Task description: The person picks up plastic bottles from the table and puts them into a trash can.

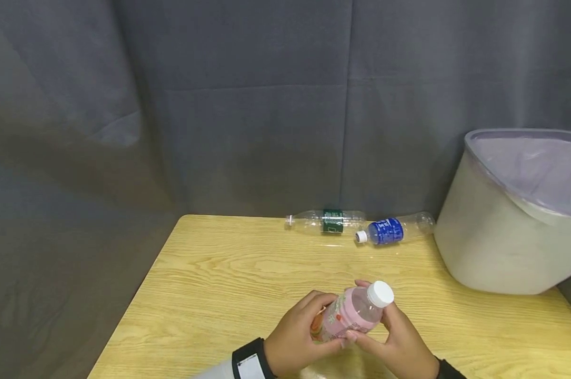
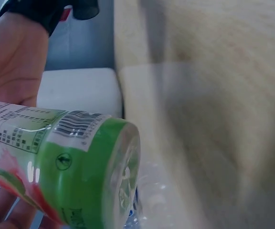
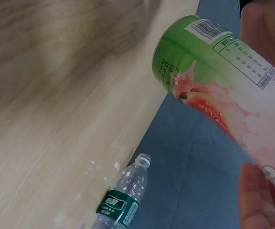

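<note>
Above the wooden table (image 1: 209,284), both hands hold a pink-and-green labelled drink bottle (image 1: 344,317) with a white cap (image 1: 380,293). It is tilted, the cap toward the upper right in the head view. My left hand (image 1: 290,332) grips the lower part, thumb along the near side. Around the upper part, below the cap, curls my right hand (image 1: 406,342). In the left wrist view the bottle (image 2: 75,157) shows its green base and a barcode. Watermelon artwork marks the bottle (image 3: 218,95) in the right wrist view.
At the table's back edge lie a clear bottle with a green label (image 1: 333,221) and a blue-labelled bottle (image 1: 386,231) with a white cap. A pale bin (image 1: 508,242) with a liner stands at the right. Dark grey cloth (image 1: 257,131) hangs behind the table and at its left.
</note>
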### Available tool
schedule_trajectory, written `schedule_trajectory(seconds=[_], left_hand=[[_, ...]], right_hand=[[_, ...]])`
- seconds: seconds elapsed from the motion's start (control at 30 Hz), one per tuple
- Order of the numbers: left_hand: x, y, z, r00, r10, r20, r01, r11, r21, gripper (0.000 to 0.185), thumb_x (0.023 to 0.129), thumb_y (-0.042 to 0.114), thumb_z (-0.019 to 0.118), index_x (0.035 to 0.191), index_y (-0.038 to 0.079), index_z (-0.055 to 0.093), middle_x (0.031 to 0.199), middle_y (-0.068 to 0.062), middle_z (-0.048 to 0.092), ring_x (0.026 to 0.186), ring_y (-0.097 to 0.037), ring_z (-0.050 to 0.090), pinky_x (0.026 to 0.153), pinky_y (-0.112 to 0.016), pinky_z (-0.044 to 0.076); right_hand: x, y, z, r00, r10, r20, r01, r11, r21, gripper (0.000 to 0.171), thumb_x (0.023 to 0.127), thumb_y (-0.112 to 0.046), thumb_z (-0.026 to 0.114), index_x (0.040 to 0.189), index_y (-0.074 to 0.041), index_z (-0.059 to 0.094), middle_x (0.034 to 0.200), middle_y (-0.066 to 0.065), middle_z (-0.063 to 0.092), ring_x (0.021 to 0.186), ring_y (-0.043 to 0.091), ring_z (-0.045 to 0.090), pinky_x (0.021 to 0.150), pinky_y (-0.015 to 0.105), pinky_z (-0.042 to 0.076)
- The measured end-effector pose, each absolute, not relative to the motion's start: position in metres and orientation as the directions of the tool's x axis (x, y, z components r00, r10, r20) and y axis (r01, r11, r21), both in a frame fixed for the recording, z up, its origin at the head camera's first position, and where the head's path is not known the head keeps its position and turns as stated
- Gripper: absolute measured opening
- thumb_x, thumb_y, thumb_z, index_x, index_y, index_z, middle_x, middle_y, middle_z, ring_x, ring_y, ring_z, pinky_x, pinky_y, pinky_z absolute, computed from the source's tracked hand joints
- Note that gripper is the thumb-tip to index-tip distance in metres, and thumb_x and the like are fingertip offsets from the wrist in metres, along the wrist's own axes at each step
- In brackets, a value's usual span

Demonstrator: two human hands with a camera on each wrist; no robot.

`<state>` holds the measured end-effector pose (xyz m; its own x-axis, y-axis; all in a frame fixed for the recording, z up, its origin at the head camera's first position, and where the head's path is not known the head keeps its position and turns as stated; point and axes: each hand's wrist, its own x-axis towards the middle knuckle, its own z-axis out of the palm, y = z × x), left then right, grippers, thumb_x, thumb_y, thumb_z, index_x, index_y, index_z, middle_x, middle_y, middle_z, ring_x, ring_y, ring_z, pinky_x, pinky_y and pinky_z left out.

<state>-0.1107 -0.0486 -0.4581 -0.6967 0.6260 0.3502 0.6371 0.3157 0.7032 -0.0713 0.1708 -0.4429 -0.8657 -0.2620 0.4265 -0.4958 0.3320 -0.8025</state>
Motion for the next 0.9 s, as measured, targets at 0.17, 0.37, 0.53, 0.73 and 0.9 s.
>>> schedule_trajectory(seconds=[0.17,0.37,0.53,0.73,0.9], left_hand=[[-0.107,-0.048,-0.46,-0.716,0.616,0.329,0.613,0.328,0.719,0.058,0.092,0.047,0.065,0.141,0.022,0.045,0.131,0.006,0.055,0.114,-0.004,0.057,0.094,-0.028,0.055],[-0.109,-0.048,-0.457,-0.7,0.629,0.337,0.627,0.317,0.712,0.061,0.092,0.047,0.066,0.143,0.024,0.043,0.133,0.007,0.054,0.116,-0.004,0.056,0.096,-0.028,0.054],[-0.119,-0.052,-0.455,-0.695,0.618,0.367,0.666,0.359,0.654,0.067,0.09,0.048,0.068,0.146,0.022,0.041,0.135,0.004,0.055,0.123,-0.009,0.056,0.102,-0.033,0.052],[-0.149,-0.062,-0.45,-0.779,0.554,0.295,0.575,0.443,0.688,0.07,0.09,0.047,0.068,0.149,0.027,0.037,0.142,0.004,0.051,0.132,-0.016,0.051,0.108,-0.043,0.047],[-0.19,-0.07,-0.451,-0.822,0.498,0.276,0.537,0.515,0.668,0.072,0.091,0.04,0.07,0.152,0.024,0.036,0.149,-0.002,0.045,0.139,-0.023,0.044,0.112,-0.048,0.043]], right_hand=[[-0.07,0.17,-0.445,-0.855,-0.276,0.438,-0.51,0.3,-0.806,0.076,0.082,0.002,0.075,0.147,-0.006,0.036,0.128,0.004,0.059,0.116,0.002,0.059,0.091,0.022,0.054],[-0.069,0.171,-0.442,-0.861,-0.257,0.439,-0.506,0.334,-0.795,0.075,0.081,0.0,0.077,0.145,-0.009,0.039,0.127,0.006,0.06,0.114,0.001,0.06,0.088,0.023,0.056],[-0.071,0.182,-0.431,-0.862,-0.228,0.453,-0.507,0.373,-0.777,0.076,0.08,0.002,0.077,0.145,-0.008,0.039,0.129,0.001,0.059,0.115,-0.001,0.058,0.089,0.018,0.054],[-0.079,0.214,-0.402,-0.841,-0.169,0.513,-0.528,0.461,-0.714,0.081,0.074,0.012,0.077,0.144,-0.005,0.04,0.131,-0.011,0.055,0.116,-0.003,0.056,0.094,0.009,0.047],[-0.085,0.245,-0.367,-0.795,-0.122,0.594,-0.58,0.44,-0.686,0.081,0.069,0.025,0.071,0.142,0.007,0.04,0.124,-0.008,0.06,0.109,-0.001,0.06,0.089,0.008,0.049]])
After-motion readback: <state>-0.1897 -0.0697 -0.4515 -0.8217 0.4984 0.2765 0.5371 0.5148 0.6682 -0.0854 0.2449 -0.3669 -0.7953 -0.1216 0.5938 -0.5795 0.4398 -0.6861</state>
